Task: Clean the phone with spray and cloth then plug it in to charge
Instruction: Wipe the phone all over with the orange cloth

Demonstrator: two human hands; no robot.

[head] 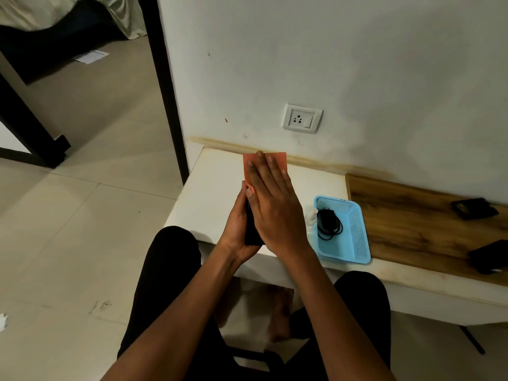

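Note:
My left hand [238, 224] grips a dark phone [251, 232] from underneath, above the white desk's front edge. My right hand [270, 204] lies flat on top, fingers together, pressing a pink-orange cloth [277, 158] against the phone; the cloth sticks out beyond the fingertips. Most of the phone is hidden between the two hands. A black charger with a coiled cable [328, 224] lies in a light blue basket [354, 243] to the right. A small white spray bottle [312, 215] stands beside the basket's left wall, partly hidden by my right hand. A wall socket [302, 121] sits above the desk.
The white desk [209, 193] meets a wooden top [412, 226] on the right, where two dark objects [474, 209] [489, 257] lie. My legs in black trousers are under the desk edge. A tiled floor and a dark door frame [165, 78] are to the left.

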